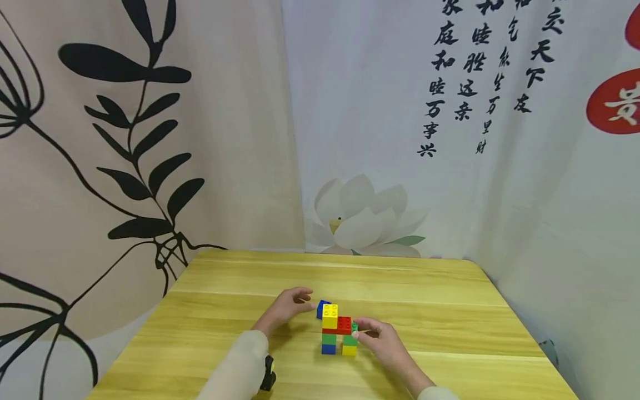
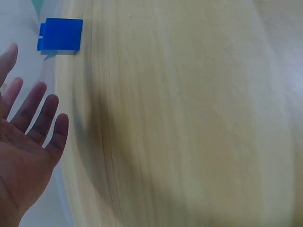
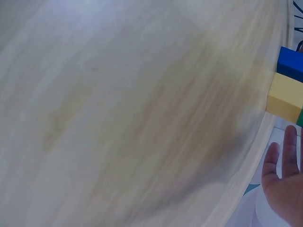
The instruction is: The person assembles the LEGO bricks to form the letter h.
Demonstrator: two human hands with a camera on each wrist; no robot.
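A small structure of toy building bricks stands on the wooden table (image 1: 240, 316). Its left leg has a blue brick (image 1: 328, 349) under a green one; the right leg has a yellow brick (image 1: 349, 350) under green. A red brick (image 1: 344, 325) bridges both, with a yellow brick (image 1: 330, 316) on its left end. My right hand (image 1: 385, 343) pinches a green brick (image 1: 354, 327) at the red brick's right end between thumb and fingers. Beside a separate blue brick (image 2: 61, 35) behind the structure, my left hand (image 1: 287, 308) holds nothing, fingers loosely extended.
A curtain (image 1: 380, 139) with printed plants, a lotus and writing hangs behind the table. A dark band (image 1: 268, 373) is worn on the left wrist, over a light sleeve (image 1: 237, 366).
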